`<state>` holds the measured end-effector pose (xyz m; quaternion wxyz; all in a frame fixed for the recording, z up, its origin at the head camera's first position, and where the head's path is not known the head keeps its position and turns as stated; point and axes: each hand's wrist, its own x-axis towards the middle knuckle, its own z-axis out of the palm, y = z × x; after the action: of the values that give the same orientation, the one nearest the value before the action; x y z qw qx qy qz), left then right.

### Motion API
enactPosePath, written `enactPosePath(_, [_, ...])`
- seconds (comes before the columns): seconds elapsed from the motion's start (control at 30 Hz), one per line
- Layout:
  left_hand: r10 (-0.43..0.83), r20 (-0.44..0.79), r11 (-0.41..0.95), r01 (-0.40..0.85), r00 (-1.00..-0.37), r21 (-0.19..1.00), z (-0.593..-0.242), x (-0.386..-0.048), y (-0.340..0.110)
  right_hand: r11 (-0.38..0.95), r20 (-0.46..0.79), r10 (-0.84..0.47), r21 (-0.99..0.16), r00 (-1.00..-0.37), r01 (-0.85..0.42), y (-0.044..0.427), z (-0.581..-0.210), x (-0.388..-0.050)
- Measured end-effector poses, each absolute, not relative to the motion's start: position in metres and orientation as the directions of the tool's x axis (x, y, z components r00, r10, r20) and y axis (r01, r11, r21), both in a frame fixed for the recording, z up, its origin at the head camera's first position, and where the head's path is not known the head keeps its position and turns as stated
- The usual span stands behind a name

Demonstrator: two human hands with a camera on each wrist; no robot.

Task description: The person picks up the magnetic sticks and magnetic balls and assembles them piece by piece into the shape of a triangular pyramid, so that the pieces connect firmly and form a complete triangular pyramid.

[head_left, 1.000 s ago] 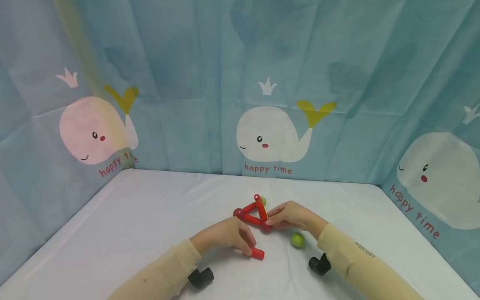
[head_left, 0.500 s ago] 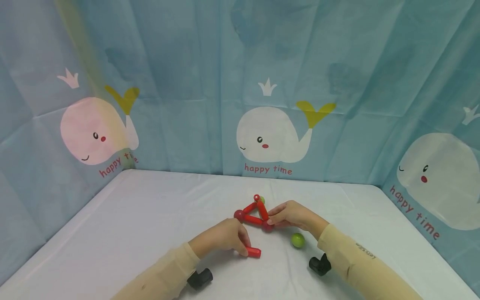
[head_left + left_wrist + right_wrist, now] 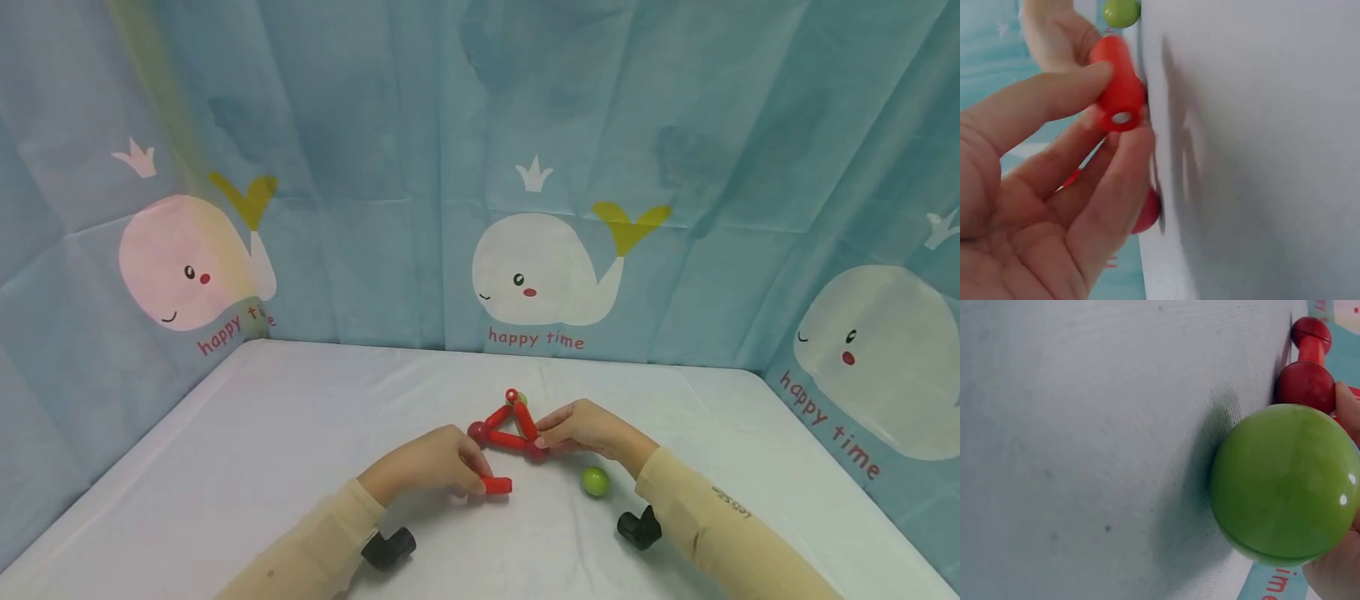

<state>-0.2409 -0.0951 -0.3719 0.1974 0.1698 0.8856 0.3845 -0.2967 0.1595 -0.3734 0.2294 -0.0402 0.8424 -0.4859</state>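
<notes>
My left hand [image 3: 431, 462] pinches a loose red magnetic building rod [image 3: 498, 485] between thumb and fingers, just above the white table. In the left wrist view the rod's end [image 3: 1121, 117] shows a pale round centre. Farther off lies a triangle of red rods [image 3: 507, 440], with a red ball [image 3: 477, 432] at its left corner and another red ball [image 3: 537, 451] at its near right corner. My right hand [image 3: 588, 432] holds the triangle at that near right corner, thumb against the ball. A short upright red piece [image 3: 512, 395] and a partly hidden green ball [image 3: 522, 401] mark the far corner.
A loose green ball [image 3: 596, 481] lies on the table near my right wrist, large in the right wrist view. Black wrist cameras hang under both sleeves. Behind the white table [image 3: 337, 392] hangs a blue curtain [image 3: 375, 208] with whale prints.
My left hand has drawn the loose rod left and slightly away from me, turning it nearly level across the view. The right hand and the triangle have barely shifted.
</notes>
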Motion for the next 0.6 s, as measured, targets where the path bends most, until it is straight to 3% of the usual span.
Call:
enactPosePath(0.27, [0.35,-0.122,0.489,0.07,-0.929,0.87,-0.364,-0.261,-0.108,0.523,-0.342,-0.293,-0.839,-0.893,0.149,0.161,-0.371,-0.298])
enactPosePath(0.6, [0.224,-0.041,0.421,0.059,-0.974,0.905,-0.373,-0.28,-0.106,0.523,-0.337,-0.317,-0.842,-0.886,0.133,0.162,-0.372,-0.301])
